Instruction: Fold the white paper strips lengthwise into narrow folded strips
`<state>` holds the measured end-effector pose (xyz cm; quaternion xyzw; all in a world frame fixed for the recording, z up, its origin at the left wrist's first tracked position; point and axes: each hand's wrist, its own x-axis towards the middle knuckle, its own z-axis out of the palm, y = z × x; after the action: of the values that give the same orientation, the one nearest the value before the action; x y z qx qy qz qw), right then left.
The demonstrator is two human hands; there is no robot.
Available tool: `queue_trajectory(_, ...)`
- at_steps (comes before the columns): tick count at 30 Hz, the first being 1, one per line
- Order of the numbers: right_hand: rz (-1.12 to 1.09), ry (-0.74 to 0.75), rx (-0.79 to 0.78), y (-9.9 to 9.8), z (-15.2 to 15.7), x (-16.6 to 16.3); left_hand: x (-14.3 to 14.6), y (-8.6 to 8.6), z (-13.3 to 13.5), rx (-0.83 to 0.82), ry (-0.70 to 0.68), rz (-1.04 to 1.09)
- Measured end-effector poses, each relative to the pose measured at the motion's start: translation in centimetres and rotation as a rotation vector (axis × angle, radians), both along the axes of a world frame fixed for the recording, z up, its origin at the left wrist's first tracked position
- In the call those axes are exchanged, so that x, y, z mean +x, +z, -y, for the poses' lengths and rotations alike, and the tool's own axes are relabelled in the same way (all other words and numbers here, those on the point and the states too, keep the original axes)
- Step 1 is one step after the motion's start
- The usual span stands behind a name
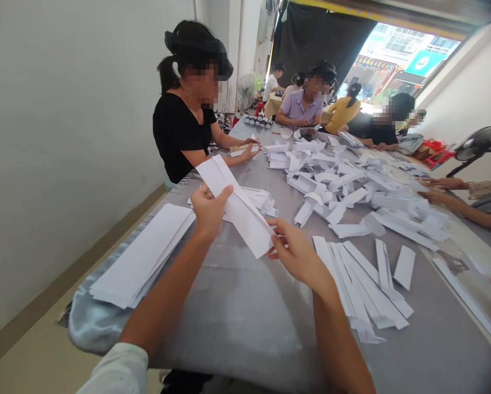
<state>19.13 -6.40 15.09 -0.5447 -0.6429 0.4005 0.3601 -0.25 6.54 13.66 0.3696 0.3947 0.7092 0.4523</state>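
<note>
I hold a long folded white paper strip (237, 205) above the grey table (245, 312), tilted from upper left to lower right. My left hand (209, 209) pinches its upper part with the thumb on top. My right hand (295, 253) grips its lower end with the fingers closed on the edge. A flat stack of white sheets (143, 255) lies to the left of my left arm. Folded strips (364, 284) lie to the right of my right hand.
A big heap of folded white paper (352, 186) covers the table's middle and right. A person in black (183, 126) sits at the left side, others sit at the far end, and another person's arms (462, 205) reach in from the right. A fan (477, 145) stands far right.
</note>
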Motion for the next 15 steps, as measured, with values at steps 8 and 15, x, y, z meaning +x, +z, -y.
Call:
queue_trajectory(8,-0.096,-0.008,-0.016,1.4,0.2,3.1,0.2,0.4,1.1,-0.082,-0.285,-0.021)
queue_trajectory(15,-0.279,-0.143,0.053,-0.4,-2.4,-0.8,1.3,1.0,3.4,-0.038,-0.503,-0.094)
